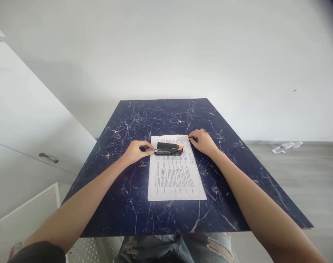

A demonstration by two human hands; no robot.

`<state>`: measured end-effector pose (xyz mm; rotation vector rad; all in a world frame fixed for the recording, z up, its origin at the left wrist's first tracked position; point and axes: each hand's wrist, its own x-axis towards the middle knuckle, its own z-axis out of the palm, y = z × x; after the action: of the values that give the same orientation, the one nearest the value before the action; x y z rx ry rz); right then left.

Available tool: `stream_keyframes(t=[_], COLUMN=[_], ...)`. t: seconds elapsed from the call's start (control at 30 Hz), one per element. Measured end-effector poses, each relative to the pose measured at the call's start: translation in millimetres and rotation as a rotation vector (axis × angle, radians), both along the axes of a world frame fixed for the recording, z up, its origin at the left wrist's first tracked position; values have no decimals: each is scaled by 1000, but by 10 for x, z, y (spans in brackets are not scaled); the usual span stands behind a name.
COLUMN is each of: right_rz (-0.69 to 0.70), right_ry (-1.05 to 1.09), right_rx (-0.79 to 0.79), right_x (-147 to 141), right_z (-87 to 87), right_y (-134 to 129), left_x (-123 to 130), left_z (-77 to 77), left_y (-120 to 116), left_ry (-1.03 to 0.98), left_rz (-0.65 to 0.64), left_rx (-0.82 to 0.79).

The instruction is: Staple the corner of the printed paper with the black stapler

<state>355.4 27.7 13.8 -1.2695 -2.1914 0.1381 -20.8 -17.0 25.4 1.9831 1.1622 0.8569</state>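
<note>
A black stapler with an orange end lies sideways across the upper part of a printed sheet of paper. At its left end, my left hand has thumb and fingers closed on a small metallic piece at the stapler's tip; what the piece is cannot be made out clearly. My right hand rests at the paper's upper right corner, fingers curled around a small black object, partly hidden. Handwriting shows along the paper's right side.
The dark blue marbled table reaches toward a white wall. A white cabinet with a dark handle stands left, above a white perforated bin. Clear plastic lies on the floor at right.
</note>
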Motion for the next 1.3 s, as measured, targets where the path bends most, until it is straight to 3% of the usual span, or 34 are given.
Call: stream_keyframes(t=[0.17, 0.3, 0.4, 0.5, 0.67, 0.8, 1.07, 1.3], right_rz=[23, 256, 341, 282, 271, 269, 278, 305], right_ry=[153, 275, 196, 103, 136, 140, 98, 86], right_rx=[-35, -276, -313, -275, -290, -299, -270, -316], right_x=[-110, -330, -496, -592, -627, -652, -710, -704], right_z=[111, 222, 230, 198, 175, 195, 187, 138], right_y=[-94, -265, -369, -404, -383, -376, -416, -429], left_x=[-198, -297, -254, -106, 200, 325, 300, 160], left_z=[95, 144, 99, 31, -38, -71, -52, -123], left_y=[101, 144, 147, 128, 83, 60, 89, 165], left_ry=[-31, -43, -51, -54, -28, -38, 24, -233], left_rz=[-172, -270, -220, -136, 28, 86, 65, 109], left_rx=[-131, -196, -166, -98, 67, 103, 101, -40])
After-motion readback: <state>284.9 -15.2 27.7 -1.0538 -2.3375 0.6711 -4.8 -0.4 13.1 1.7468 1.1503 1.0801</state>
